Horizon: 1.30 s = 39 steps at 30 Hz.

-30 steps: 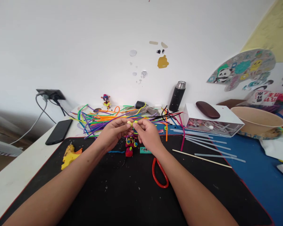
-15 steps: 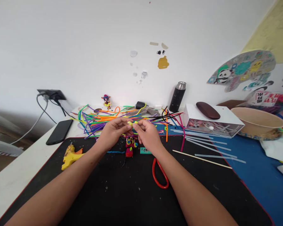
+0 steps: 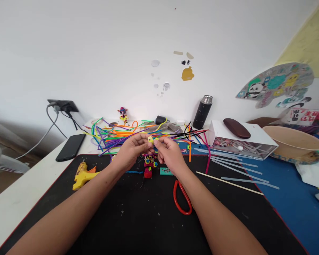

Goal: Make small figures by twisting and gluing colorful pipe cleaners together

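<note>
My left hand [image 3: 133,150] and my right hand [image 3: 170,152] meet above the far part of the black mat [image 3: 117,219]. Both have their fingertips pinched on a small yellow piece [image 3: 150,139], which looks like bent pipe cleaner; the fingers cover part of it. Just below them on the mat lies a pink, red, yellow and blue pipe-cleaner figure [image 3: 148,172], its upper part behind my hands. A teal card or box [image 3: 166,171] rests beside my right wrist. Near my right forearm is a red looped handle [image 3: 183,209], partly hidden by the arm.
Loose coloured pipe cleaners [image 3: 113,136] spread along the wall. At left are a yellow glue gun [image 3: 82,175] and a phone [image 3: 70,147]. Glue sticks [image 3: 239,166], a wooden stick [image 3: 228,182], a black flask [image 3: 202,112], a white box [image 3: 266,141] and a bowl [image 3: 295,140] are at right.
The view has shifted slightly, so the scene sits a little to the right. The yellow piece has turned a little between my fingertips; both hands keep their pinch.
</note>
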### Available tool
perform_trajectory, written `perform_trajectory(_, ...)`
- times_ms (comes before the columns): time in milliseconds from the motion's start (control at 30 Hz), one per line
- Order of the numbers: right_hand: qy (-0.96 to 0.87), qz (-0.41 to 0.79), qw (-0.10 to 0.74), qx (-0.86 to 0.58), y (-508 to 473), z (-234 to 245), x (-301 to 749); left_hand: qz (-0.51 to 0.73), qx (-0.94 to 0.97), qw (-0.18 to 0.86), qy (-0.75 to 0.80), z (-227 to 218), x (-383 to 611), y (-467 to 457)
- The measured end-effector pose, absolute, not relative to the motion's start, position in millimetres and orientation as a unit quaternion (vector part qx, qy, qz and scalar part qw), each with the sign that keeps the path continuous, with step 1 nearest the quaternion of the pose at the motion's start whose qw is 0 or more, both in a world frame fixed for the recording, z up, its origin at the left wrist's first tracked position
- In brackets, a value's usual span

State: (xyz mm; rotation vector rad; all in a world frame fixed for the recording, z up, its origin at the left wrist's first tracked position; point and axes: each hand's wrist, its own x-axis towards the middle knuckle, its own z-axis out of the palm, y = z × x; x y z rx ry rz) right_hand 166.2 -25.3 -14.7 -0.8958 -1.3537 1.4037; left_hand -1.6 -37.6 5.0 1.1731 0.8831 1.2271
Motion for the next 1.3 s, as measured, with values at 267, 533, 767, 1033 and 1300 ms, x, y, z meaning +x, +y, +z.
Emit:
perform_trajectory(267,-0.556,0.609,0.442,-0.354,-28,-17,165,0.541,0.527,0.512,0.410,6,-6,-38)
perform_trajectory(533,-0.533,0.582,0.477,-0.388,-26,-10,169,0.525,0.587,0.419,0.452,12,-14,-38)
perform_trajectory(767,-0.549,0.567,0.480,-0.383,-25,-11,170,0.479,0.637,0.397,0.456,12,-11,-40)
perform_trajectory(1033,-0.559,0.568,0.472,-0.378,-27,-9,169,0.492,0.631,0.417,0.430,9,-8,-40)
perform_trajectory(1300,-0.568,0.561,0.465,-0.381,-26,-10,169,0.468,0.661,0.375,0.450,7,-11,-39)
